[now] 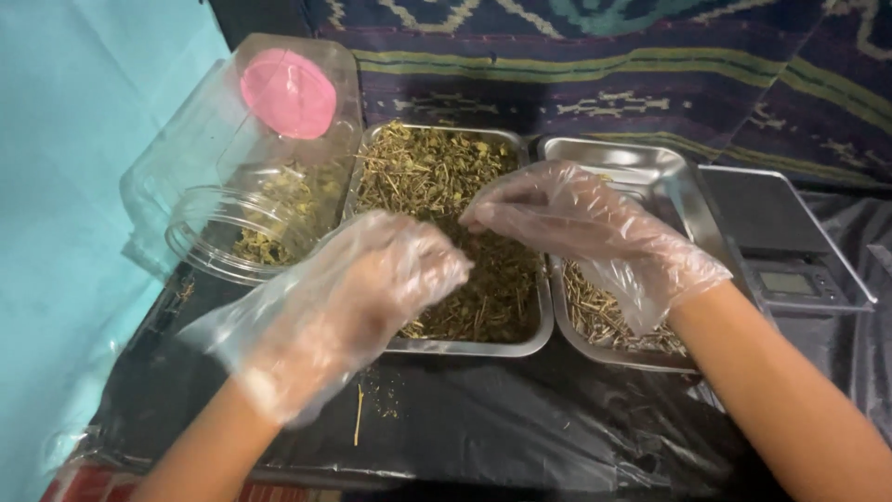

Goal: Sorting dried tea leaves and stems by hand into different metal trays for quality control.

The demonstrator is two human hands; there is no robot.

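Both my hands wear loose clear plastic gloves. My left hand hovers over the near left part of a steel tray filled with dried green herb; its fingers curl inward toward the right. My right hand reaches in from the right, fingertips pinched together over the middle of the herb, almost meeting the left fingers. Whether a sprig sits between the fingers is hidden by the gloves. A second steel tray at the right holds a small pile of bare stems, partly under my right wrist.
A clear plastic jar with some herb inside lies on its side at the left; a pink lid shows through it. A digital scale stands at the right. Black plastic sheet covers the table, with loose crumbs. Patterned cloth hangs behind.
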